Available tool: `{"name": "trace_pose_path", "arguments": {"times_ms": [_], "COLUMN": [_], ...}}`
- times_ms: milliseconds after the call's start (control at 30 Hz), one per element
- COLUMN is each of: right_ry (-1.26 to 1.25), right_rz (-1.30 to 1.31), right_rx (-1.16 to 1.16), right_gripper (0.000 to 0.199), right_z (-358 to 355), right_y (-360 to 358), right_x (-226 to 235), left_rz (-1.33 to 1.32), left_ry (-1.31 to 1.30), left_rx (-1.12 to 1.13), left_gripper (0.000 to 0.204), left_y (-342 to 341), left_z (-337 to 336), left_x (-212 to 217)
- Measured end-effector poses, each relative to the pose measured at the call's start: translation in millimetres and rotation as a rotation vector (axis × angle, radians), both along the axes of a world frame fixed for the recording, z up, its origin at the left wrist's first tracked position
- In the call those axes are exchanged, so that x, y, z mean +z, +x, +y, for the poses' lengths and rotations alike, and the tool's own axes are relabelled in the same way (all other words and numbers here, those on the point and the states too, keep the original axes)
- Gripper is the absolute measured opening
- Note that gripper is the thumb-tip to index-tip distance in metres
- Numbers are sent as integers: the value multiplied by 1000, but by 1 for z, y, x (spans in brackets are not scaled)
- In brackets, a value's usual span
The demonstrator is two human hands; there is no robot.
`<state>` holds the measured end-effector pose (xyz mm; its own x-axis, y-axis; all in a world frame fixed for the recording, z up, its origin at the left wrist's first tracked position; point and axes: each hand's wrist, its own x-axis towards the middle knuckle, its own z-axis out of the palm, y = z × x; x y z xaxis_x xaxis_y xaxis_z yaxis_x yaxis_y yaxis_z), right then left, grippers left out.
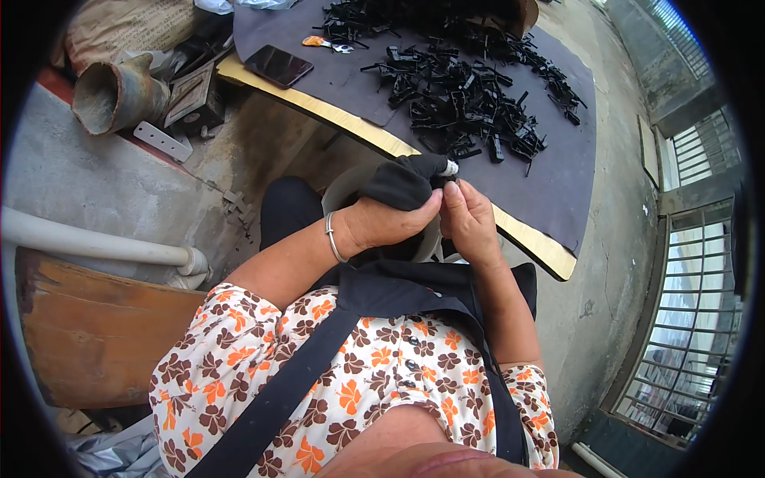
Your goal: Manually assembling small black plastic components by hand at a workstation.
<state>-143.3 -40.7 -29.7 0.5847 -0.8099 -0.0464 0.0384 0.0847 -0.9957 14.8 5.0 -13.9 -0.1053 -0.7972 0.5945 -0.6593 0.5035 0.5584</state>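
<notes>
Both my hands meet at the near edge of the table [396,137]. Black cloth covers part of my left hand [381,221], and a white wrap shows at one fingertip. My right hand [472,219] is closed in a pinch, thumb against fingers, right beside the left fingertips. Between them is a small black part [450,182], mostly hidden by the fingers; its exact shape cannot be made out. Just beyond the hands lies a tangled heap of black parts [470,103], slim and angular, on the dark table cover.
A phone [279,65] and a small orange-handled tool [315,41] lie on the table's left side. Below my hands is a pale bucket [341,190]. A rusty pipe piece [119,95] and a white pipe [96,237] are at left; a barred window [677,319] is at right.
</notes>
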Motion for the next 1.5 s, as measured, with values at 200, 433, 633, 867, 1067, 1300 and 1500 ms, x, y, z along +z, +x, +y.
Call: {"name": "trace_pose_path", "arguments": {"times_ms": [200,433,633,867,1067,1300,1500], "right_ry": [-338,-794,-441,-491,-501,-1043,-1082], "right_rz": [190,113,142,318,219,520,871], "right_rx": [-22,-155,-68,33,-84,-330,-202], "right_gripper": [17,7,12,29,29,19,17], "right_z": [-8,-13,-9,-8,3,-23,-64], "right_y": [-7,-10,-10,-5,12,4,-27], "right_x": [1,15,18,15,-6,26,7], "left_rz": [563,453,540,251,-294,-362,-362], "left_ry": [332,383,534,191,-15,247,112], "left_rx": [-142,-237,-286,-170,-136,10,116], "left_gripper": [33,34,29,15,9,22,24], "left_y": [12,11,3,-2,5,26,24], "left_z": [-11,-7,0,-1,3,6,-3], "left_x": [-6,-7,13,-2,-13,-10,-24]}}
